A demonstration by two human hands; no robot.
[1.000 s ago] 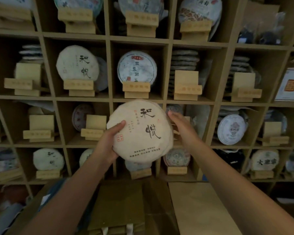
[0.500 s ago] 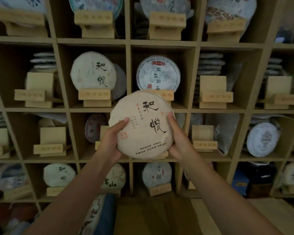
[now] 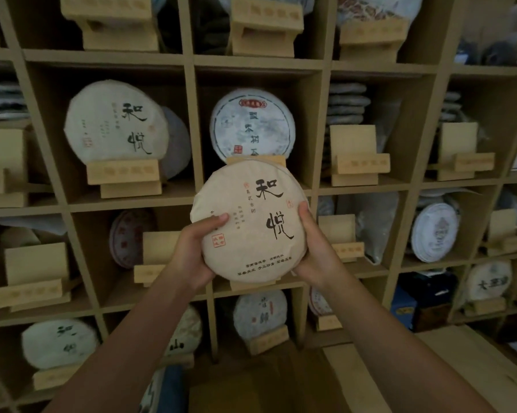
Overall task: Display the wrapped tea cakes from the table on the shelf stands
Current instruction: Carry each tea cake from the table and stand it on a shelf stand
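Held tea cake (image 3: 251,222): round, wrapped in cream paper with large black brush characters and a small red seal; upright, face toward the camera, raised in front of the middle column of the shelf unit (image 3: 188,114), at the level of the board between two cubbies
Left hand (image 3: 191,251): grip curled round the cake's lower left rim, thumb laid across the printed face, the other fingers hidden behind
Right hand (image 3: 314,248): grip wrapped on the lower right rim, thumb along the edge, fingers out of sight behind the cake
Cake above (image 3: 252,125): pale wrapper with a blue ring and red label, standing on its wooden stand (image 3: 255,160) in the cubby directly over the held one; its lower edge covered by the held cake's top
Matching cake (image 3: 116,120): same black characters, upright on a stand (image 3: 123,175) in the cubby up and to the left
Free stands: bare wooden stand (image 3: 357,155) in the cubby to the upper right, with a pile of flat cakes (image 3: 348,102) behind; another bare stand (image 3: 153,257) left of the hands, with a reddish cake (image 3: 126,238) leaning behind
Lower row: more wrapped cakes on stands, one (image 3: 260,312) just below the held cake
Counter (image 3: 459,368): pale wood surface at lower right, beneath the right forearm
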